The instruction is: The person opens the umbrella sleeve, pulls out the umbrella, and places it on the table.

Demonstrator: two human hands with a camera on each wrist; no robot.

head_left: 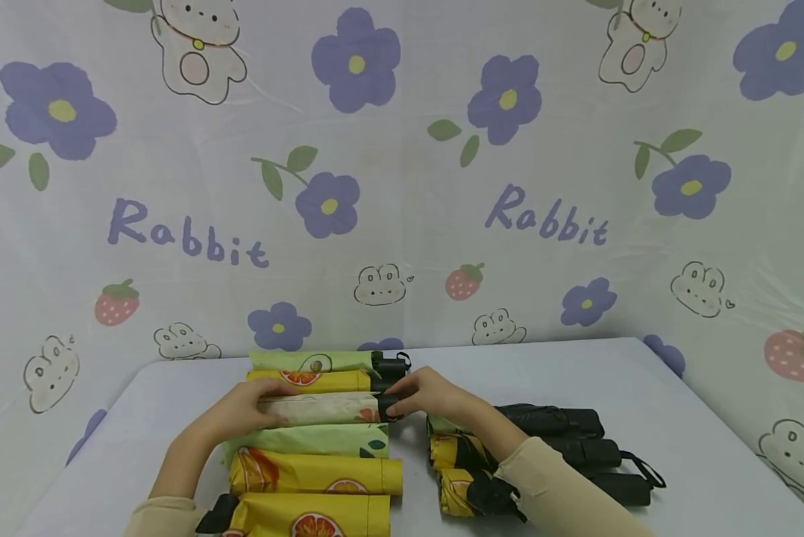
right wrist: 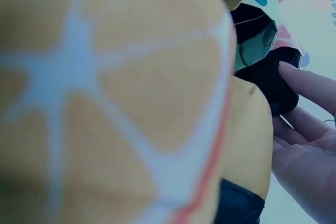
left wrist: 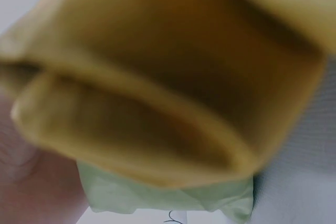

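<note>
A cream floral sleeve (head_left: 321,409) lies across the left-hand row of umbrellas, with a black umbrella handle (right wrist: 270,80) sticking out of its right end. My left hand (head_left: 244,406) grips the sleeve's left end, fingers along the far side and thumb on the near side. At the other end, my right hand (head_left: 435,395) pinches the black handle between thumb and fingers. In the left wrist view a blurred yellow sleeve (left wrist: 157,98) covers most of the scene, so little of that hand shows.
Behind lie an orange-print umbrella (head_left: 335,381) and an avocado-print umbrella (head_left: 341,362). Nearer are a green sleeve (head_left: 308,440) and two yellow sleeves (head_left: 362,475). Several folded umbrellas with black handles (head_left: 626,488) lie on the right, partly under my right forearm, on the white table (head_left: 684,418).
</note>
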